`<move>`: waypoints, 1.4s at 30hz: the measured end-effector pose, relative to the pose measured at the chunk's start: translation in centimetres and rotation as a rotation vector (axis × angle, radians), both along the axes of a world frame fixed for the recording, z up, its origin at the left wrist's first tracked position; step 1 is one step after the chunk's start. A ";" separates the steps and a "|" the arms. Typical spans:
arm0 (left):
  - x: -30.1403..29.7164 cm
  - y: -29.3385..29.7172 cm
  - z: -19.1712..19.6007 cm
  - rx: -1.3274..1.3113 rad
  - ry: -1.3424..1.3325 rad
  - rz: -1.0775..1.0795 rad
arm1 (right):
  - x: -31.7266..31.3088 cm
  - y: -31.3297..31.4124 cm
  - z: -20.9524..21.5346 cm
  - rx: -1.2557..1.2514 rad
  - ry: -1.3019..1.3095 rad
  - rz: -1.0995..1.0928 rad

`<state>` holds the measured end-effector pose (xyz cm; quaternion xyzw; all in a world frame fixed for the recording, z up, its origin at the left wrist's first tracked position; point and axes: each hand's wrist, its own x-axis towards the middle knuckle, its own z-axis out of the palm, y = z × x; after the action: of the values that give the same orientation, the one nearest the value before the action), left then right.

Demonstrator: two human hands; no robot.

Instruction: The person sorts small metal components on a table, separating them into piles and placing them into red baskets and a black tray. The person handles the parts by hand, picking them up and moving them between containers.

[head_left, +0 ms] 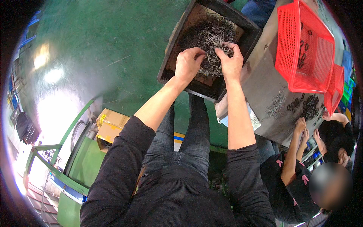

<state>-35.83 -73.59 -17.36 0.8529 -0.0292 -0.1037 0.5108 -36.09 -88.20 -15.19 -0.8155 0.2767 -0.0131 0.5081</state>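
A black bin (171, 65) holds a tangled heap of thin bent metal wire pieces (214, 34), grey on top and darker toward the left. My left hand (189, 65) is at the heap's left edge with its fingers pinched together; what lies between the fingertips is too small to make out. On the heap's right side, my right hand (231, 65) has thumb and fingers closed around some of the wire pieces. Both hands reach over the bin's near wall, and the heap partly hides the right fingertips.
To the right, a grey worktable (261, 83) carries red perforated baskets (306, 72) and small piles of dark metal pieces (311, 105). Co-workers' hands (300, 125) are at those piles. A cardboard box (113, 123) and green railing (72, 130) stand at the lower left.
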 end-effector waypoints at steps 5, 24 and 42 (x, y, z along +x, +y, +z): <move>0.2 0.5 1.2 -0.088 0.098 0.091 | 0.1 -1.3 -0.8 -0.093 -0.026 -0.135; 4.1 -0.6 1.0 0.141 -0.346 -0.174 | -0.7 -1.8 -0.5 0.106 -0.043 -0.052; 5.6 -1.6 2.4 -0.252 -0.094 -0.278 | 0.2 -2.2 1.6 0.038 -0.010 0.150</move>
<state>-30.22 -75.24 -14.97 0.7740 -0.1833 -0.1287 0.5923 -35.92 -90.43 -13.57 -0.8242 0.2128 0.0261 0.5242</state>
